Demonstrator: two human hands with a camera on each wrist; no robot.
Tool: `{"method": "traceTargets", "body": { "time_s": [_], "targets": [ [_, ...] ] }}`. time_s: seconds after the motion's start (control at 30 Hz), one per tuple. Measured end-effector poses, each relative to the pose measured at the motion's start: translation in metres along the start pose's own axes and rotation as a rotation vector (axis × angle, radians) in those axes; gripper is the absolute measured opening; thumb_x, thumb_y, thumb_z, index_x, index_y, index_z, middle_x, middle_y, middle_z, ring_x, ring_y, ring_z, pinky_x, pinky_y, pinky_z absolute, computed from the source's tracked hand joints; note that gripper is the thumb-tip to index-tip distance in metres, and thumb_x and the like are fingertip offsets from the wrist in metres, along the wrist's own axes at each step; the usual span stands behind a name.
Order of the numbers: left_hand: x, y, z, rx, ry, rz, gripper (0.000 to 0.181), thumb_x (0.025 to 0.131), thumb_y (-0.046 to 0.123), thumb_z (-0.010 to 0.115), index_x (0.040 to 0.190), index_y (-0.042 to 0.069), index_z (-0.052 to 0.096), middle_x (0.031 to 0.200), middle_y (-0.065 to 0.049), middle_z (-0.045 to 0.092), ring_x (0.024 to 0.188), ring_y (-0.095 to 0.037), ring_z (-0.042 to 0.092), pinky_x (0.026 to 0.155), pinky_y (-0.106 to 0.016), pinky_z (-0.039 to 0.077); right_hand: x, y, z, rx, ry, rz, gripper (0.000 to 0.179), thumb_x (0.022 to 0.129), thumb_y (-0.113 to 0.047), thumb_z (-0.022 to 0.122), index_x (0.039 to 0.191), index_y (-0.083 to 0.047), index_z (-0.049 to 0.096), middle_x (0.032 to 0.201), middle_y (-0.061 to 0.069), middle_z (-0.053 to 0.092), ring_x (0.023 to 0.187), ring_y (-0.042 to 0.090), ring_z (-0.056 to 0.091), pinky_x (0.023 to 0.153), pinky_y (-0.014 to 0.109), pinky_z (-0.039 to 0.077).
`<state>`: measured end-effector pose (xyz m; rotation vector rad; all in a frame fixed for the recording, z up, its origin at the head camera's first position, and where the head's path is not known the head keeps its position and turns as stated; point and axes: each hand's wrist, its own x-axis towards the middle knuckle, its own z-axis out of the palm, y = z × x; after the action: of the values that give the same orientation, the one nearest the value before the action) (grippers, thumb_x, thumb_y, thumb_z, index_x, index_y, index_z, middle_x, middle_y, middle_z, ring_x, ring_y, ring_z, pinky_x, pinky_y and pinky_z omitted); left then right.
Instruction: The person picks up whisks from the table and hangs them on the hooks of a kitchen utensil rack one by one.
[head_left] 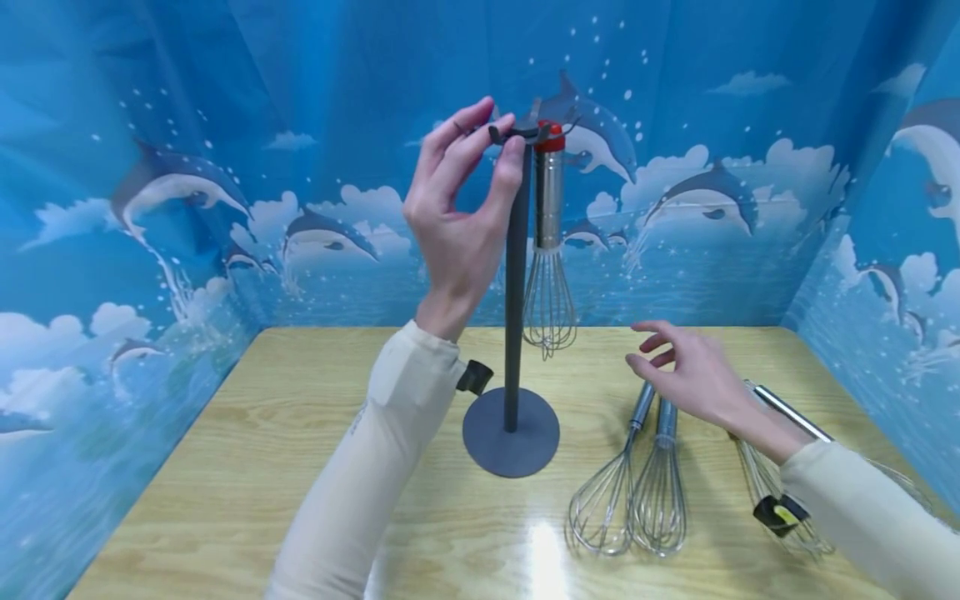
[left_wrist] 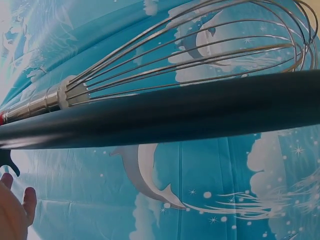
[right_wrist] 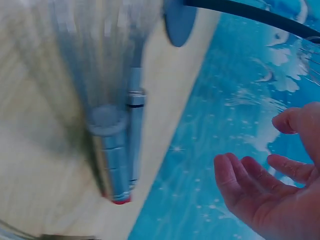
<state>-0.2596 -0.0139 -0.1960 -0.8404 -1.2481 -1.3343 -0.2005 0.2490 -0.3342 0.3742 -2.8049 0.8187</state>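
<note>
My left hand (head_left: 461, 196) is raised to the top of a dark utensil stand (head_left: 514, 317), pinching its hook ring (head_left: 525, 133) between thumb and fingers. A whisk (head_left: 550, 196) with a red end cap hangs from that ring, wires down. In the left wrist view the stand's pole (left_wrist: 165, 112) crosses in front of the hanging whisk (left_wrist: 50, 100). My right hand (head_left: 693, 371), fingers loosely bent and nothing in them, hovers over the handles of two whisks (head_left: 607, 504) lying on the table. Those whisks (right_wrist: 112, 160) look blurred in the right wrist view.
The stand's round base (head_left: 512, 450) sits on the wooden table (head_left: 300, 467). More whisks (head_left: 795, 412) lie at the right, partly hidden under my right forearm. A blue dolphin-print curtain (head_left: 337, 208) encloses the back and sides.
</note>
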Motion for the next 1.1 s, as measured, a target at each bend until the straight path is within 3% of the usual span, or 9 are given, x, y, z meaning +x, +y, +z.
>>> {"method": "traceTargets", "body": {
  "time_s": [0.2,0.37,0.5,0.63,0.9,1.1],
  "targets": [
    [0.000,-0.001,0.000,0.022,0.005,0.033,0.021,0.091,0.001,0.072,0.108,-0.009,0.073,0.122,-0.031,0.067,0.120,-0.035,0.064,0.100,-0.033,0.060,-0.007,0.018,0.011,-0.072,-0.021,-0.002,0.045,0.093,-0.016,0.069,0.133,0.004,0.060,0.105,0.026,0.072,0.078,0.026,0.073,0.062,0.039,0.062],
    [0.001,-0.001,0.001,0.027,0.012,0.048,0.021,0.090,0.001,0.073,0.108,-0.009,0.074,0.121,-0.031,0.068,0.118,-0.036,0.064,0.100,-0.032,0.060,-0.013,0.030,0.016,-0.138,-0.077,0.084,0.047,0.090,-0.014,0.068,0.129,0.011,0.058,0.096,0.027,0.072,0.062,0.018,0.063,0.050,0.030,0.050],
    [0.001,-0.001,0.001,0.023,0.020,0.048,0.021,0.090,0.001,0.073,0.108,-0.010,0.073,0.120,-0.032,0.068,0.117,-0.037,0.064,0.101,-0.033,0.059,-0.017,0.039,0.019,-0.161,-0.158,0.171,0.051,0.090,-0.015,0.067,0.129,0.015,0.052,0.079,0.018,0.068,0.050,0.014,0.052,0.043,0.027,0.043],
    [0.001,0.000,0.003,-0.004,0.024,0.049,0.021,0.090,0.000,0.073,0.107,-0.012,0.073,0.119,-0.033,0.067,0.113,-0.039,0.068,0.101,-0.033,0.059,-0.018,0.046,0.022,-0.156,-0.234,0.253,0.058,0.092,-0.016,0.067,0.134,0.017,0.044,0.066,0.008,0.060,0.048,0.014,0.053,0.042,0.027,0.045],
    [0.001,0.001,0.004,-0.023,0.021,0.081,0.020,0.090,-0.003,0.072,0.106,-0.014,0.073,0.116,-0.034,0.065,0.109,-0.040,0.069,0.097,-0.034,0.062,-0.013,0.050,0.028,-0.148,-0.298,0.370,0.071,0.093,-0.019,0.069,0.142,0.017,0.032,0.070,0.012,0.060,0.051,0.017,0.057,0.045,0.029,0.051],
    [0.000,0.002,0.004,-0.023,0.022,0.091,0.019,0.089,-0.004,0.073,0.105,-0.014,0.073,0.116,-0.033,0.065,0.107,-0.039,0.071,0.096,-0.034,0.063,-0.010,0.053,0.029,-0.074,-0.322,0.440,0.076,0.093,-0.017,0.068,0.144,0.019,0.025,0.070,0.014,0.062,0.052,0.019,0.061,0.047,0.031,0.056]
  ]
}}
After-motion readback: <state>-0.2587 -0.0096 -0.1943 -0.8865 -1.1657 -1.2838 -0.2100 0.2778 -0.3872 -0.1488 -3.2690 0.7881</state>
